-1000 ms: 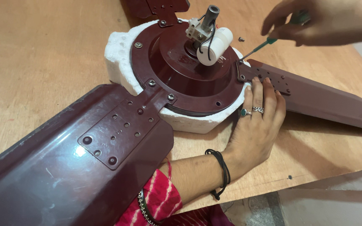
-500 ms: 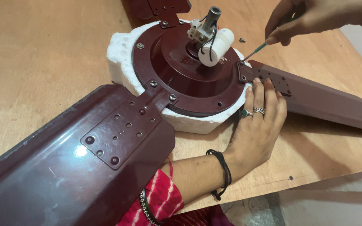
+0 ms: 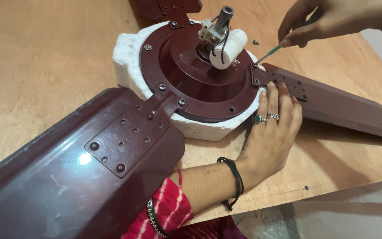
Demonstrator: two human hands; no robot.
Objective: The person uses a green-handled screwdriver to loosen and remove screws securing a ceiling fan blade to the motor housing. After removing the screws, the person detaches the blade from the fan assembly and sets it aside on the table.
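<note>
The right hand (image 3: 328,20) pinches a thin green-handled screwdriver (image 3: 271,53) between its fingertips, the shaft slanting down and left so its tip meets the screw (image 3: 255,65) at the inner end of the right-hand fan blade (image 3: 332,104), where the blade's bracket overlaps the rim of the maroon ceiling fan motor housing (image 3: 200,79). The left hand (image 3: 273,128) lies flat and spread, holding nothing, its fingers pressing on the bracket just below and right of that screw.

To do this step well, the driver wants to stand more in line with the screw's axis than it now does, tip seated fully in the slot and pushed down as it turns (a slanted tip tends to slip out and scar the paint). The flat left hand does best to go on pinning the bracket so the holes stay matched, with fingertips out of the tip's path.

The housing sits in a white foam cradle (image 3: 127,57) on the wooden board (image 3: 45,53), between the two hands and to their left. A white cylindrical capacitor (image 3: 228,48) lies on top of it, beside the central shaft (image 3: 224,15). A loose screw (image 3: 256,42) rests on the board just beside the driver. A second blade (image 3: 67,177) reaches toward the camera, over the left forearm.
</note>
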